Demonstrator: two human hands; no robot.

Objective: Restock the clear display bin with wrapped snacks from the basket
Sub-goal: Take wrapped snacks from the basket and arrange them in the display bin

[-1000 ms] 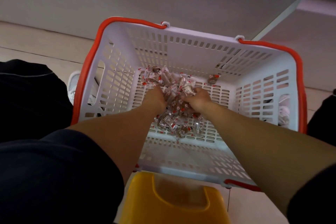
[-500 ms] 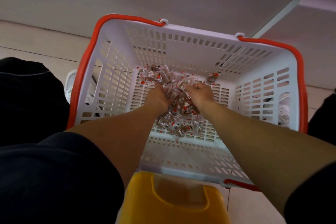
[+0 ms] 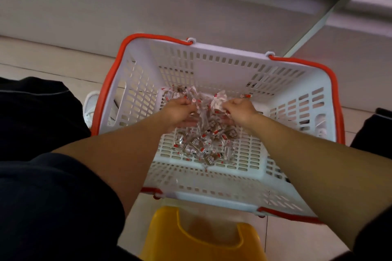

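Both hands are down in the basket [image 3: 214, 70], one on each side of the snacks [image 3: 203, 133]. The left hand [image 3: 180, 113] has its fingers curled around some snacks at the left of the pile. The right hand [image 3: 239, 110] has its fingers curled around snacks at the right of the pile. Some clear wrappers stick up between the two hands. The grip of each hand is tight on the snacks, not wide open.

The snacks are small, in clear wraps with red ends and brown middles. More of them lie loose on the basket floor, near the person. A few lie at the far wall.

The basket is white with many slots and red handles [image 3: 152, 37] on its rim. It sits on the tiled floor [image 3: 42, 57]. A yellow stool [image 3: 201, 243] is just in front of it, near the person. A white shoe [image 3: 90, 104] shows at the left of the basket. Dark sleeves [image 3: 53, 197] cover the upper arms
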